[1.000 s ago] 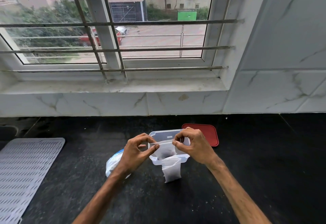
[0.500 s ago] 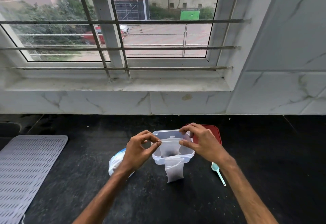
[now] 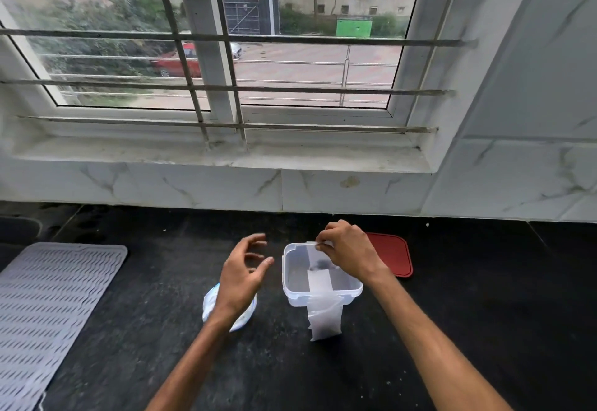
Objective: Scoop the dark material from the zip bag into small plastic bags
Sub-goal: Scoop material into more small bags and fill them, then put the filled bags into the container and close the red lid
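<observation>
My right hand (image 3: pixel 350 250) pinches the top strip of a small clear plastic bag (image 3: pixel 318 260) that hangs into a clear plastic tub (image 3: pixel 290 287) on the black counter; a little dark material shows in the bag. Another small plastic bag (image 3: pixel 324 318) leans against the tub's near wall. My left hand (image 3: pixel 244 273) hovers left of the tub, fingers apart, holding nothing. Under my left wrist lies a white and blue zip bag (image 3: pixel 210 305), mostly hidden.
A red lid (image 3: pixel 392 254) lies flat behind my right hand. A grey perforated mat (image 3: pixel 48 307) covers the counter's left side. The marble wall (image 3: pixel 226 184) and barred window ledge rise behind the black counter (image 3: pixel 484 297).
My left hand has let go of the small bag's top and pulled back to the left. My right hand alone keeps the bag, shifted slightly right over the tub.
</observation>
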